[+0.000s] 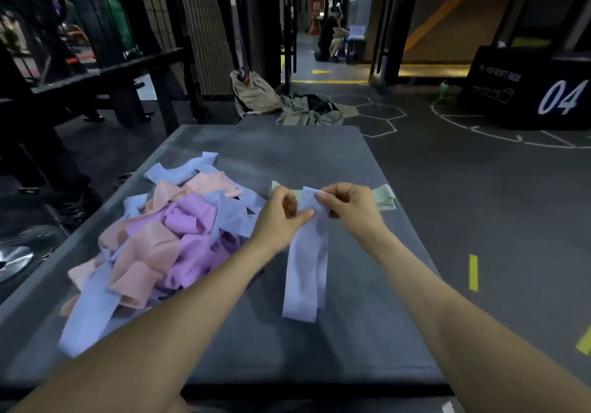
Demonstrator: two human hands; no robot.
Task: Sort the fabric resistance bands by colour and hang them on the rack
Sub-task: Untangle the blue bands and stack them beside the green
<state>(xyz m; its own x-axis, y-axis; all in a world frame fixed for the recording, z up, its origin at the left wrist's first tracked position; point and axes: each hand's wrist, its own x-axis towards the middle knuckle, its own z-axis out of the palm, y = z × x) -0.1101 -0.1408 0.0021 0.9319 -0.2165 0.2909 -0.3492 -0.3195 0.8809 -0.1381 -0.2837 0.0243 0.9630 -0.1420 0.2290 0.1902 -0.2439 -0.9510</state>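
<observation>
A light blue fabric band hangs down over the grey mat. My left hand and my right hand both pinch its top end, side by side. Behind my hands lie pale green bands, partly hidden. To the left sits a mixed heap of bands in peach, purple and light blue. No rack for hanging is recognisable in view.
A black plyo box marked 04 stands at the far right. Bags and clothes lie on the floor beyond the mat. Dark gym frames fill the left side. A person sits in the far corridor.
</observation>
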